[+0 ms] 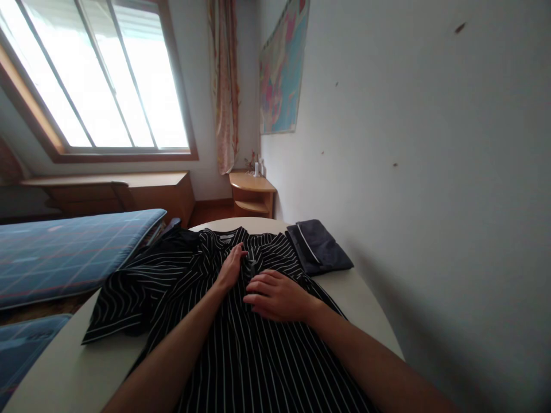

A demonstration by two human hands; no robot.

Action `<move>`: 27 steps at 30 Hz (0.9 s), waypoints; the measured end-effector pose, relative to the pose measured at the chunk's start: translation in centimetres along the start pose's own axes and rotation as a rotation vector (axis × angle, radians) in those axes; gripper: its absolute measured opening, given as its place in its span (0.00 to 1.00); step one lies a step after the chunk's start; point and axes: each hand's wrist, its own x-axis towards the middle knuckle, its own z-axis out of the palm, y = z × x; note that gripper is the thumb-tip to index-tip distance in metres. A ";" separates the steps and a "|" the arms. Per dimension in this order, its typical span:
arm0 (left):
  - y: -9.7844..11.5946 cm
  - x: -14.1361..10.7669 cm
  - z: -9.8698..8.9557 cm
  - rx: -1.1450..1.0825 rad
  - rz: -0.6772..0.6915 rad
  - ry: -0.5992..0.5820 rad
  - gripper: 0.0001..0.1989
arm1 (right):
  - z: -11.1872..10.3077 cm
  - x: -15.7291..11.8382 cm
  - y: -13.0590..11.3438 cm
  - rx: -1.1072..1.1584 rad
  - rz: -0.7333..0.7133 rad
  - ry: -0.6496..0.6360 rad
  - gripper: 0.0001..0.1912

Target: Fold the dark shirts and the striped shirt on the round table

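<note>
A black shirt-like garment with thin white stripes [258, 355] lies spread out, collar [226, 236] at the far side and one wide sleeve [124, 298] out to the left. My left hand [231, 267] rests on its front just below the collar, fingers stretched forward. To its right, my right hand [278, 295] is over the chest part with fingers slightly bent and apart. A small dark raised piece [253, 268], perhaps a fold of the front edge, shows between the two hands. The undersides of my fingers are hidden.
The garment lies on a round white table [361, 304]. A folded dark garment [322, 246] is at the right, near the wall. Beyond the left edge is a blue plaid mattress [77, 246]. A small wooden corner stand [253, 183] is farther back.
</note>
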 end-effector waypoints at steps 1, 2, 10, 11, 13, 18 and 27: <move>-0.2 0.2 -0.1 -0.017 -0.006 -0.008 0.33 | 0.2 -0.3 -0.2 0.001 0.006 0.019 0.15; -0.3 0.4 -0.3 -0.028 -0.008 -0.016 0.33 | 0.5 -0.6 -0.3 -0.002 0.052 0.051 0.17; 1.0 0.5 -2.1 0.174 -0.013 -0.143 0.31 | 2.7 -2.1 1.6 0.042 0.615 0.093 0.24; 1.1 0.4 -2.3 0.215 -0.019 -0.175 0.33 | 2.9 -2.4 1.9 0.048 0.645 0.067 0.26; 1.4 -0.1 -2.7 0.327 -0.016 -0.250 0.37 | 2.9 -3.1 2.6 0.037 0.694 0.010 0.31; 2.0 -0.5 -3.1 0.444 0.020 -0.263 0.34 | 1.3 -4.4 3.7 -0.050 0.820 -0.122 0.21; 2.9 -0.2 -5.3 0.449 -0.092 -0.326 0.32 | -1.0 -4.8 3.9 -0.162 0.782 -0.052 0.15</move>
